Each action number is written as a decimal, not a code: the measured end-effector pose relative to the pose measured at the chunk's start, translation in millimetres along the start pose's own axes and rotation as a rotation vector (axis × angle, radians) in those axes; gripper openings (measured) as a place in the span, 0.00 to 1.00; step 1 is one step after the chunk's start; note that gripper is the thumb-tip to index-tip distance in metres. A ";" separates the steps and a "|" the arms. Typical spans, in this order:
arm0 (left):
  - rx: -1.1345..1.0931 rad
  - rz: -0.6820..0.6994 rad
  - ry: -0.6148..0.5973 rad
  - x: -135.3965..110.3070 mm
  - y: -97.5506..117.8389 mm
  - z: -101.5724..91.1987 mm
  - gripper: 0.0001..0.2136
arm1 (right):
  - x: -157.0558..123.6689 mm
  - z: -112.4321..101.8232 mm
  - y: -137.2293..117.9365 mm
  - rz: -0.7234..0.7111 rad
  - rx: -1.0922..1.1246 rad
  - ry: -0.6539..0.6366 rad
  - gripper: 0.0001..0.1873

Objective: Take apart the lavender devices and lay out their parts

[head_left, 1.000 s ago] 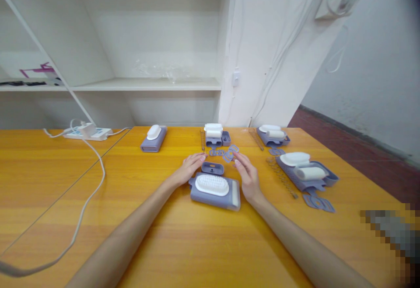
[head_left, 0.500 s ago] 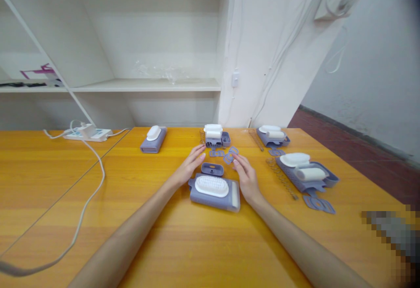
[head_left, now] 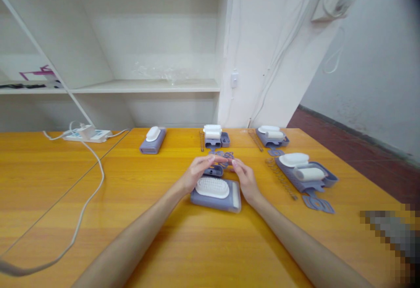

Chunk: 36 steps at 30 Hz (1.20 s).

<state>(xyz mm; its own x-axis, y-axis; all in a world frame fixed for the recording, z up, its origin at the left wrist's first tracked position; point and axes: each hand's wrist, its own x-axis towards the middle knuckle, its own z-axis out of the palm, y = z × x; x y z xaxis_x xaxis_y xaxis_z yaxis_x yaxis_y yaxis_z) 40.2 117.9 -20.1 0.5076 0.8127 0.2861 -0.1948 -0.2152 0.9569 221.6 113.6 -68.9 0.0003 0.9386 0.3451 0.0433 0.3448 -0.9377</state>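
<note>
My left hand [head_left: 197,172] and my right hand [head_left: 244,178] meet fingertip to fingertip just above a small oval purple part [head_left: 214,172]. Both pinch a thin thing between them that I cannot make out. Right below the hands lies a purple box with a white bristle brush on top [head_left: 215,194]. Just beyond the fingertips lie flat purple link pieces [head_left: 223,153]. Behind those stand a purple holder with white parts [head_left: 213,136] and a thin spring [head_left: 201,140].
On the orange table [head_left: 49,183], a closed purple box [head_left: 152,140] sits back left. Another parts set [head_left: 274,136] and an open purple tray with a white roller [head_left: 305,173], a spring [head_left: 284,178] and flat pieces [head_left: 318,202] lie right. A power strip [head_left: 87,135] and cable [head_left: 95,178] lie left.
Both hands have drawn back from the flat pieces and come together, fingertips now pinched above the oval part. The view has shifted slightly.
</note>
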 end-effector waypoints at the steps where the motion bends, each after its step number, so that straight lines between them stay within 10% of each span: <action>1: 0.045 -0.003 0.003 -0.5 0.4 -0.4 0.18 | 0.2 -0.4 1.6 0.016 0.007 0.000 0.20; 19: 0.535 0.204 0.212 -5.5 7.9 15.2 0.10 | 0.5 11.2 -2.9 0.220 0.351 0.174 0.16; 27: 0.963 0.209 -0.080 -34.2 -1.2 13.8 0.20 | 3.8 4.7 5.0 0.324 0.483 0.222 0.16; 36: 1.140 0.238 -0.101 -41.3 -1.8 10.7 0.26 | 1.8 5.2 9.2 0.314 0.419 0.189 0.17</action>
<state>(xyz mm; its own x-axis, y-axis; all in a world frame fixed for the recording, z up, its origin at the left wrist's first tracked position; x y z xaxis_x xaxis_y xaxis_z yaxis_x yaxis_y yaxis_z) 28.6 78.9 -33.0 0.6343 0.6506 0.4175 0.5461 -0.7594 0.3537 216.8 118.6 -77.1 0.1300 0.9914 0.0120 -0.3887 0.0621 -0.9193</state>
